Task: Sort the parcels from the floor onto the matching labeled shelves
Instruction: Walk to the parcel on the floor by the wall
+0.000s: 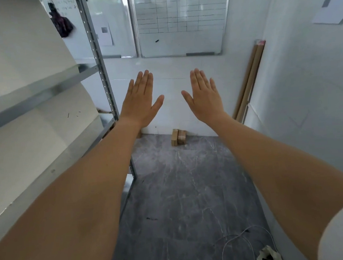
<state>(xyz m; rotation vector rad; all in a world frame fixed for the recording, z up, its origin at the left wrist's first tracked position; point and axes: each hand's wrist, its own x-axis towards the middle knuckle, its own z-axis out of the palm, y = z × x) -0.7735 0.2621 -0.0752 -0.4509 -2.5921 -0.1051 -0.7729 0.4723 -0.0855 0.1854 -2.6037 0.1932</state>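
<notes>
Both arms stretch straight out in front of me. My left hand [141,99] and my right hand [203,95] are held flat, backs toward the camera, fingers extended, holding nothing. Far beyond them two small brown cardboard parcels [178,137] stand side by side on the dark floor against the white back wall. A grey metal shelving unit [102,73] with pale shelves runs along my left; its labels cannot be read from here.
Two whiteboards [180,20] hang on the back wall. Long cardboard tubes [248,80] lean in the right corner. A white cable [237,241] and a crumpled bag [267,255] lie on the grey marbled floor at lower right. A dark cloth [61,23] hangs behind the shelf.
</notes>
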